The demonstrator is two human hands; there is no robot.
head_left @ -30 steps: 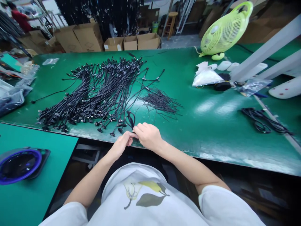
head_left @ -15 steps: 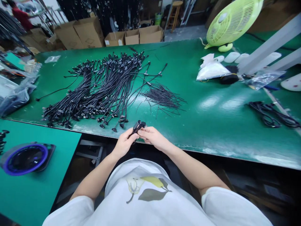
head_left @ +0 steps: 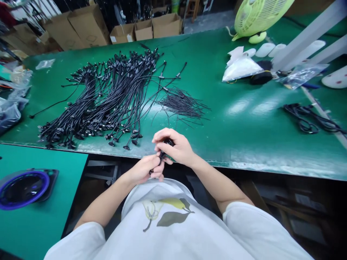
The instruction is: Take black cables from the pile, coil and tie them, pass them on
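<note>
Both hands meet over the near edge of the green table (head_left: 217,144), working on one black cable (head_left: 162,154). My left hand (head_left: 146,168) is closed around the cable's lower part. Above it, my right hand (head_left: 176,146) has its fingers curled round the cable's dark upper end, which they mostly cover. A large pile of black cables (head_left: 114,97) with connectors at both ends lies on the table to the left. Beyond my hands is a loose heap of thin black ties or wires (head_left: 184,103); I cannot tell which.
A green fan (head_left: 260,18) stands at the back right, near a white plastic bag (head_left: 241,68) and a grey post (head_left: 303,36). A coiled black cord (head_left: 306,117) lies at right. Cardboard boxes (head_left: 89,27) stand behind the table. A purple-rimmed round object (head_left: 25,189) sits on the lower left surface.
My right hand has risen and curled over the cable's upper end. My left hand has shifted lower on it. The whole view has tilted slightly downward.
</note>
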